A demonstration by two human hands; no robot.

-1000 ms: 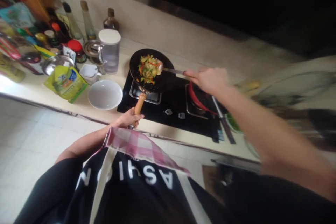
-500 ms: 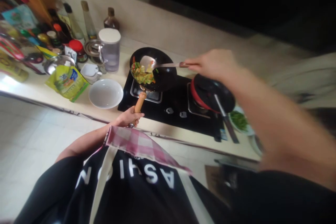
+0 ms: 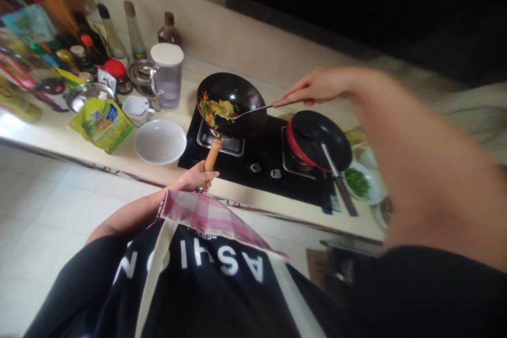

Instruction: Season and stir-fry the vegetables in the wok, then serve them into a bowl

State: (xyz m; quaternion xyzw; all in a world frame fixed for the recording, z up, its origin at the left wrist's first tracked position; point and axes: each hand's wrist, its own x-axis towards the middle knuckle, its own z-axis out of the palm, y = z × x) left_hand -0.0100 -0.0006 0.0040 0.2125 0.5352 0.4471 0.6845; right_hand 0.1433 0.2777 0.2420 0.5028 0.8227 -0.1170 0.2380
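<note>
My left hand (image 3: 200,176) is wrapped round the wooden handle of a black wok (image 3: 247,100) on the left burner. In the wok, chopped green and red vegetables (image 3: 214,108) lie toward the left side. My right hand (image 3: 317,87) grips the wooden end of a spatula (image 3: 255,110), held low and slanting in from the right. The spatula's blade is turned over and mostly hidden among the food. A white bowl (image 3: 160,141) stands on the counter left of the stove.
A red and black frying pan (image 3: 317,134) with a dark-handled utensil (image 3: 340,187) sits on the right burner. Beyond it is a plate of chopped greens (image 3: 357,183). A water pitcher (image 3: 168,79), a yellow-green bag (image 3: 103,124) and several bottles stand left. The range hood (image 3: 336,5) hangs above.
The spatula's blade has turned from showing its broad face to edge-on in the food. My right hand has shifted slightly and its wrist has rotated. The left hand stays on the wok handle.
</note>
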